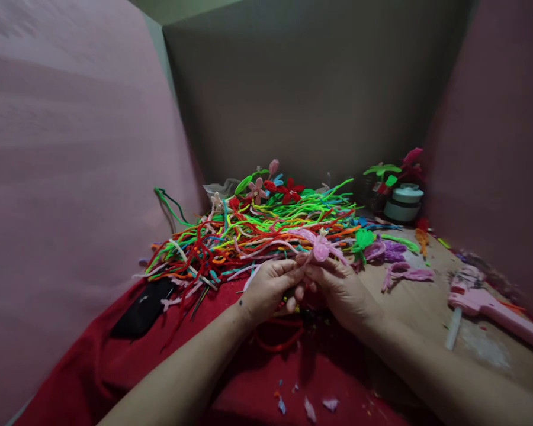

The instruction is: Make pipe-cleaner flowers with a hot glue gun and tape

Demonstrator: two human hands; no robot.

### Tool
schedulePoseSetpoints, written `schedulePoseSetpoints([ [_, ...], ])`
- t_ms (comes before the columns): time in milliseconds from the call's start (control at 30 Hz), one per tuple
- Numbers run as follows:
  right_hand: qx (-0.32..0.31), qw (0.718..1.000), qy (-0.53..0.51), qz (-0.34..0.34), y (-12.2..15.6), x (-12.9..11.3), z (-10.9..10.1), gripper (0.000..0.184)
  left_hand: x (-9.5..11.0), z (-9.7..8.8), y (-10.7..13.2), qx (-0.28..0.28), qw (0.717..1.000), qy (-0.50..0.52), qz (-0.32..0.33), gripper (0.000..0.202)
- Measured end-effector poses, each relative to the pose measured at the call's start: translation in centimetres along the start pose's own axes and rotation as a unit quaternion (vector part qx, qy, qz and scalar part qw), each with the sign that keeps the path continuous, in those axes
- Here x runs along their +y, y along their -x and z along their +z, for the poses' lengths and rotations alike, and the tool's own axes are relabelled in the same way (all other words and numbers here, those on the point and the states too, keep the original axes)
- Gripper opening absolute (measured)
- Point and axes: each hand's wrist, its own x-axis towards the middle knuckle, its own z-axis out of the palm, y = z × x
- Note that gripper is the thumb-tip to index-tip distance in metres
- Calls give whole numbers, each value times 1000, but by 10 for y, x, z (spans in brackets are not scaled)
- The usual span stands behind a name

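Observation:
Between both hands is a pink pipe-cleaner flower [320, 248] with a pale yellow centre, raised in front of a large pile of coloured pipe cleaners [266, 228]. My left hand [270, 287] pinches under the flower with thumb and forefinger. Meeting it from the other side, my right hand [337, 284] has its fingers closed around the flower's base. The fingertips hide the stem and the lower part. Just right of the flower lie a green pipe-cleaner piece [363, 241] and purple looped pieces [388, 249].
At right, a pink hot glue gun [475, 299] rests on cardboard [430, 307]. A teal jar [404, 202] stands behind. A black pouch-like item [142, 310] lies left on red cloth [93, 361]. Finished flowers [291, 190] top the pile. Pink-tinted panels flank the workspace.

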Motion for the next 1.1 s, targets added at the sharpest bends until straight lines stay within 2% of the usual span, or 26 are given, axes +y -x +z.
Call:
schedulePoseSetpoints([
  [100,1,999,-35,17,-2,-1,1,16,-2,-3,0,-11,1000,6,-7,31],
  [200,75,996,-50,9,-6,-3,-2,14,-6,-9,-3,-25,999,41,-5,37],
  [300,136,990,-49,-2,-10,-4,-5,14,-11,-14,-7,-8,997,77,-19,38],
  [400,138,989,-49,3,-10,-4,-5,14,-13,-17,-7,-11,994,98,-43,34],
  [500,147,988,-42,8,-10,-4,-2,12,-12,-18,-5,-46,990,126,-52,30],
  [633,150,987,-34,51,-8,-4,0,14,-7,-19,-2,-86,985,135,-70,25],
  [733,149,987,-36,52,-7,-3,-1,14,-6,-19,-1,-118,979,142,-85,24],
  [900,130,988,-44,66,-6,-2,-3,13,-9,-16,-1,-143,978,139,-67,29],
  [1000,150,985,-52,66,-5,-4,0,17,-7,-12,-1,-136,982,114,-57,29],
  [1100,169,983,-57,51,-4,-6,6,20,-2,-5,1,-61,997,37,-21,33],
])
